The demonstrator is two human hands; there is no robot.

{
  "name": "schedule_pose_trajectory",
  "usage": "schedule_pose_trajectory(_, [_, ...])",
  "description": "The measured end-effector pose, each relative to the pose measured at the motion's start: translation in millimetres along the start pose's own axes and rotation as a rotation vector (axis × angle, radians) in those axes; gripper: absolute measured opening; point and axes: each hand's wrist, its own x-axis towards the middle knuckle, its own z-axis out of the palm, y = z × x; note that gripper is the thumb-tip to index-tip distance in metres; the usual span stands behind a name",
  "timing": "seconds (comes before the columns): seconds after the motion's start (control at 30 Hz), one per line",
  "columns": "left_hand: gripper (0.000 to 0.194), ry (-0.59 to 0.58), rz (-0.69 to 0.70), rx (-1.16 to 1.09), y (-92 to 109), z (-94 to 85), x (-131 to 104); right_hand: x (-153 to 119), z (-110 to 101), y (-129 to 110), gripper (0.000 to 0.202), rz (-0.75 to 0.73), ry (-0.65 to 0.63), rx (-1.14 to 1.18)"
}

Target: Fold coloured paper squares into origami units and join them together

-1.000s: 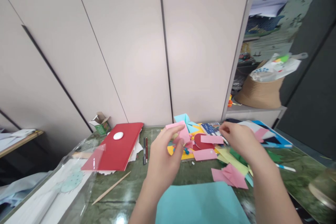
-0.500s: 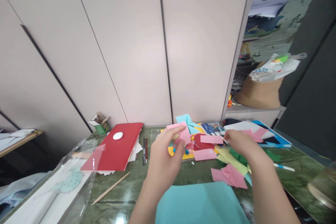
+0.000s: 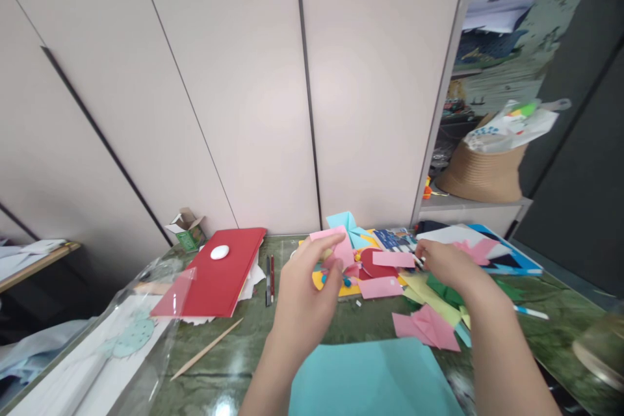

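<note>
My left hand (image 3: 309, 292) is raised over the middle of the table, its thumb and fingers curved apart with a gap between them. Behind that gap lie a pink paper (image 3: 347, 248) and small coloured pieces. My right hand (image 3: 446, 266) is closed, its fingertips pinched near the right end of a pink strip (image 3: 392, 259); what they hold, if anything, is too small to make out. A red round piece (image 3: 373, 266) lies under the strip. Between my forearms is a turquoise sheet (image 3: 373, 377), with a folded pink paper (image 3: 426, 327) just beyond it.
On the green table (image 3: 253, 344) are a red folder (image 3: 219, 279) with a white oval object, a pointed wooden stick (image 3: 207, 349), pencils and a clear plastic sheet. A glass jar (image 3: 602, 351) stands at the right edge. Cabinet doors rise behind.
</note>
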Motion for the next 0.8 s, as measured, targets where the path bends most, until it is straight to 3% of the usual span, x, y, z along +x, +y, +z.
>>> schedule_pose_trajectory(0.3, [0.030,-0.013,-0.003,-0.002,-2.0,0.2,-0.4,-2.2,1.5,0.8,0.024,0.002,0.004,0.004])
schedule_pose_trajectory(0.53, [0.030,-0.002,-0.024,-0.015,0.0,0.0,0.9,-6.8,-4.2,-4.2,0.022,-0.046,0.103,0.098])
schedule_pose_trajectory(0.7, [0.031,-0.033,-0.038,-0.079,-5.4,0.4,1.0,-30.2,-31.1,-34.7,0.021,-0.180,0.270,0.228])
schedule_pose_trajectory(0.8, [0.030,-0.051,-0.055,-0.115,-6.2,0.0,0.3,-55.6,-46.7,-56.7,0.028,-0.395,0.420,0.479])
